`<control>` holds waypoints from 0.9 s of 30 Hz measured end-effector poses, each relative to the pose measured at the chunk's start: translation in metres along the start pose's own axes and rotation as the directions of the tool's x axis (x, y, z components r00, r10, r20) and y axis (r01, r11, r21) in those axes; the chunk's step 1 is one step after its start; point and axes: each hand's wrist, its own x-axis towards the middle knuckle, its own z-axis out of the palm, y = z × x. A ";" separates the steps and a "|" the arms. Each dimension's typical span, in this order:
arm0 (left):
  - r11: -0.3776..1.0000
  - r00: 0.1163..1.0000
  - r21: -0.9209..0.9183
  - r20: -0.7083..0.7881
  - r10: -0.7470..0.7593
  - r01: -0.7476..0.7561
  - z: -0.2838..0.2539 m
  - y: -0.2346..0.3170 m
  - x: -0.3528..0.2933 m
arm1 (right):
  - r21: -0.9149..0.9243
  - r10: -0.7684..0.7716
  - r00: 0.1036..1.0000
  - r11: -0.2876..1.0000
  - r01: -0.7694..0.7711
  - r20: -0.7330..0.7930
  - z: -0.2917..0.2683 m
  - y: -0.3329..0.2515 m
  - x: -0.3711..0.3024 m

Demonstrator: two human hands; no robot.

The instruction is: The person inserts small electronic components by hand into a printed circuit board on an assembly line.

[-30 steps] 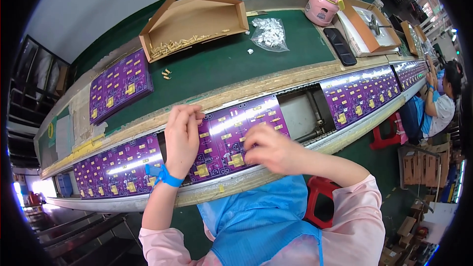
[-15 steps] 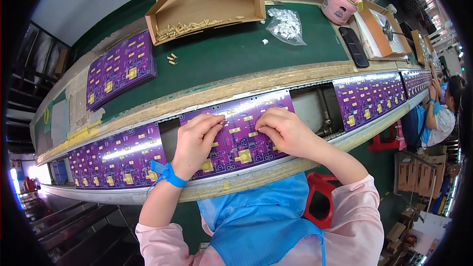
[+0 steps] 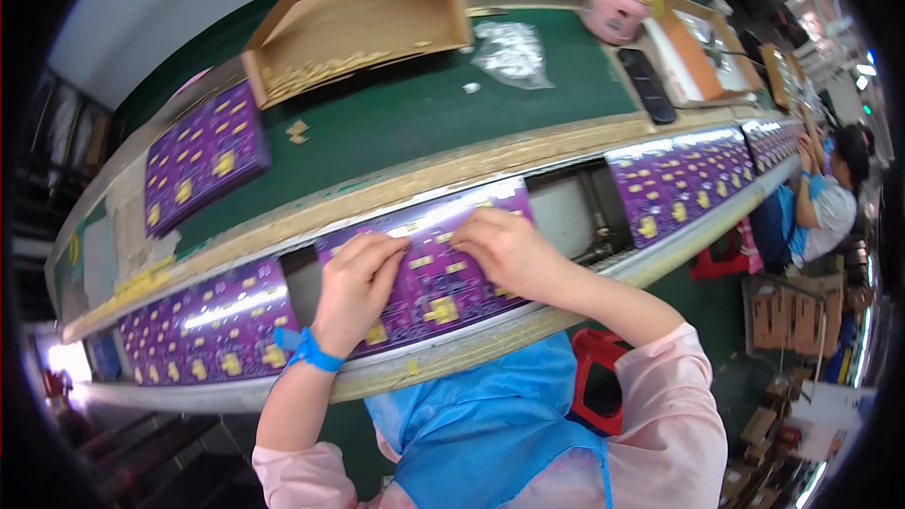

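Left hand (image 3: 359, 275) and right hand (image 3: 512, 251) each pinched, contents unclear; I'd edge-grip the purple circuit board (image 3: 421, 285), likely stiff, light.

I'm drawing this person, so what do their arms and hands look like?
The left hand and right hand wear no gloves. A blue wrist strap with a tab sticking out circles the left wrist; the right has none. Loose, pale pink sleeves end near the elbows.
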 end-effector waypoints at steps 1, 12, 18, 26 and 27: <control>1.000 1.000 0.026 0.007 -0.013 0.012 0.001 -0.001 0.000 | -0.005 -0.004 1.000 1.000 0.004 -0.022 0.002 0.000 0.000; 0.999 1.000 0.039 0.002 -0.030 0.030 0.005 0.000 0.004 | -0.183 -0.093 0.993 0.977 0.106 0.078 0.007 -0.006 0.000; 0.997 0.998 0.040 0.008 -0.061 0.061 0.004 -0.001 0.003 | -0.256 -0.200 0.970 0.939 0.230 0.138 0.002 -0.007 0.006; 0.997 0.997 0.035 0.007 -0.074 0.074 0.002 0.000 0.004 | -0.212 -0.158 0.943 0.951 0.225 0.291 0.000 -0.004 0.016; 0.995 0.996 0.036 0.005 -0.089 0.088 0.001 0.000 0.003 | -0.202 -0.168 0.941 0.951 0.233 0.295 0.001 -0.003 0.017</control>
